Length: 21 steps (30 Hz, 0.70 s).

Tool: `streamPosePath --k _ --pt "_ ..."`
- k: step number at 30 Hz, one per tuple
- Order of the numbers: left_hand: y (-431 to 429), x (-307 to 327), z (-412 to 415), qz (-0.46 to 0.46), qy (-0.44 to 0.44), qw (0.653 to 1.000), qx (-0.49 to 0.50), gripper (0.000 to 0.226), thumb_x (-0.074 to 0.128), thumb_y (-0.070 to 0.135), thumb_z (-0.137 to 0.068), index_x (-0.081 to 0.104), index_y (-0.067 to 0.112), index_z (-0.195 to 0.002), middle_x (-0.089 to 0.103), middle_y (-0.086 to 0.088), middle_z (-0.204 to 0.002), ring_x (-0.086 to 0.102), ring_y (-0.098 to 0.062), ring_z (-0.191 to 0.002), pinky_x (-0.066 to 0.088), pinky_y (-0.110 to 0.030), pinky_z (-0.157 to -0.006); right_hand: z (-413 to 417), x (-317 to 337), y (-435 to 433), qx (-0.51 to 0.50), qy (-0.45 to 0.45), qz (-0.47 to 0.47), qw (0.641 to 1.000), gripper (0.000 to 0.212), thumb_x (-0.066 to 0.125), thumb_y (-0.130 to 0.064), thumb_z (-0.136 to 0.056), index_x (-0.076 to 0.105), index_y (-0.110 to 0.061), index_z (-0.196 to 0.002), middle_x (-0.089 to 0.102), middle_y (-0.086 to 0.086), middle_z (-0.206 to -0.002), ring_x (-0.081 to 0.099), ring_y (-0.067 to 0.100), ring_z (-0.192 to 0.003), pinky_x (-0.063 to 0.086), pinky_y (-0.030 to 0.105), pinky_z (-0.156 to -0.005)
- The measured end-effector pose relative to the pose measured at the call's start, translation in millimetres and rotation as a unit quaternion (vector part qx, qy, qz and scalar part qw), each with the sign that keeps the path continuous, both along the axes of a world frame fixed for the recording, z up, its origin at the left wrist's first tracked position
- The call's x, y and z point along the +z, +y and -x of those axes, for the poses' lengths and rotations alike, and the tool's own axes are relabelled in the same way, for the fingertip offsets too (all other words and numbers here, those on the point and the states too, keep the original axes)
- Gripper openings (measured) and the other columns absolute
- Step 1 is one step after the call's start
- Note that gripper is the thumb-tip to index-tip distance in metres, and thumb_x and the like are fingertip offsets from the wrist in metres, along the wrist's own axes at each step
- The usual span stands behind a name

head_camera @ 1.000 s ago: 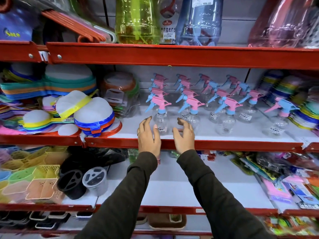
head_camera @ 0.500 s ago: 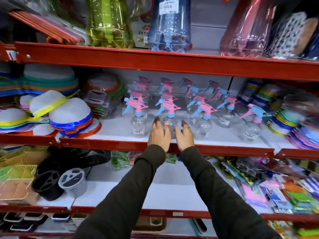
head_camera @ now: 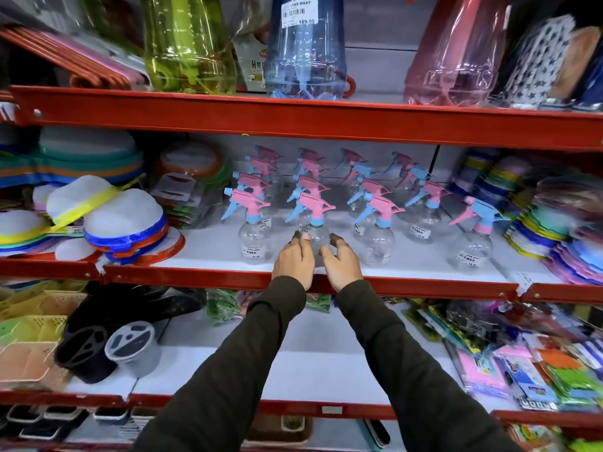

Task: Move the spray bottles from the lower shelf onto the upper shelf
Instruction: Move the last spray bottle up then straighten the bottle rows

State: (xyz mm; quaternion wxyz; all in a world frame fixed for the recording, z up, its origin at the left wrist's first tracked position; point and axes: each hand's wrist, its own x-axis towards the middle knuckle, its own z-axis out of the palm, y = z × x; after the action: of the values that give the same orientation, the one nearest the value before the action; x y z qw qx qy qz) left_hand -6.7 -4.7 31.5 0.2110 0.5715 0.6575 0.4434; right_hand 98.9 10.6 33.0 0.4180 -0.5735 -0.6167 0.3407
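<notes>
Several clear spray bottles with pink and blue trigger heads stand in rows on the middle red-edged shelf [head_camera: 424,288]. My left hand [head_camera: 293,262] and my right hand [head_camera: 342,265] cup the round body of the front middle spray bottle [head_camera: 314,230] from either side, fingertips touching it. That bottle stands upright on the shelf. Other front bottles stand to its left [head_camera: 253,236] and right [head_camera: 375,243], with one apart further right [head_camera: 471,243]. The shelf below [head_camera: 293,370] shows bare white board in its middle.
Stacked white and coloured plastic lids [head_camera: 124,226] crowd the left of the bottles' shelf, and coloured plates [head_camera: 554,230] the right. Tall green [head_camera: 186,44], blue [head_camera: 305,50] and pink [head_camera: 453,53] containers fill the top shelf. Baskets, black holders and packets lie on the lower shelf.
The view has shifted right and closer. Both hands moved from the shelf's front edge, between two bottles, in to the front middle bottle and closed around it.
</notes>
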Motion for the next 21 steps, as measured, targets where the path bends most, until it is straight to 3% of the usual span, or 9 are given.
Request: streamPosePath --k 3,9,12,14,17,21 --pt "-0.1 -2.3 1.4 -0.006 -0.002 1.000 0.003 0.049 0.024 0.039 -0.107 0.059 0.007 -0.118 0.064 -0.021 -0.123 0.057 -0.036 -0.111 0.042 -0.037 -0.093 -0.6 -1.5 -1.0 0.000 -0.010 -0.005 1.000 0.053 0.047 -0.026 -0.097 0.040 -0.012 -0.148 0.046 0.011 -0.150 0.045 0.028 -0.136 0.036 0.037 -0.115" --pt "-1.8 -4.9 2.2 -0.003 0.002 1.000 0.007 0.053 0.023 0.043 -0.106 0.056 0.009 -0.128 0.063 -0.019 -0.127 0.057 -0.035 -0.114 0.046 -0.040 -0.099 -3.2 -1.9 -1.1 -0.003 -0.013 -0.011 1.000 0.051 0.049 -0.025 -0.097 0.043 -0.011 -0.146 0.047 0.013 -0.148 0.046 0.029 -0.135 0.036 0.038 -0.115" --pt "-5.5 -9.5 -0.8 -0.014 0.004 1.000 0.022 0.053 0.024 0.044 -0.106 0.046 0.012 -0.143 0.055 -0.016 -0.141 0.053 -0.034 -0.124 0.042 -0.039 -0.102 -9.3 -3.2 -3.8 -0.014 -0.007 -0.023 1.000 0.048 0.050 -0.025 -0.097 0.046 -0.012 -0.143 0.048 0.012 -0.146 0.050 0.028 -0.130 0.038 0.036 -0.112" --pt "-8.2 -13.1 -4.8 -0.046 -0.007 0.998 0.037 0.051 0.028 0.038 -0.106 0.037 0.015 -0.150 0.045 -0.012 -0.152 0.047 -0.030 -0.133 0.038 -0.035 -0.105 -16.3 -3.7 -7.2 -0.023 0.014 -0.043 0.999 0.044 0.051 -0.022 -0.097 0.049 -0.014 -0.140 0.049 0.010 -0.142 0.056 0.023 -0.117 0.041 0.030 -0.105" --pt "-18.0 -20.1 -15.9 -0.142 -0.031 0.988 0.054 0.042 0.034 0.025 -0.106 0.043 0.015 -0.145 0.045 -0.009 -0.148 0.046 -0.025 -0.132 0.034 -0.029 -0.105 -31.5 -4.1 -13.6 -0.033 0.052 -0.074 0.995 0.036 0.053 -0.015 -0.096 0.055 -0.016 -0.132 0.055 0.007 -0.133 0.056 0.011 -0.096 0.041 0.018 -0.091" --pt "-28.3 -27.2 -44.4 -0.204 -0.016 0.978 0.042 0.039 0.034 0.026 -0.102 0.053 0.020 -0.135 0.055 -0.001 -0.135 0.047 -0.016 -0.124 0.034 -0.031 -0.103 -57.9 -3.6 -19.0 -0.064 0.096 -0.115 0.987 0.033 0.052 -0.007 -0.094 0.059 -0.014 -0.125 0.056 0.006 -0.125 0.053 0.001 -0.094 0.038 -0.002 -0.076"
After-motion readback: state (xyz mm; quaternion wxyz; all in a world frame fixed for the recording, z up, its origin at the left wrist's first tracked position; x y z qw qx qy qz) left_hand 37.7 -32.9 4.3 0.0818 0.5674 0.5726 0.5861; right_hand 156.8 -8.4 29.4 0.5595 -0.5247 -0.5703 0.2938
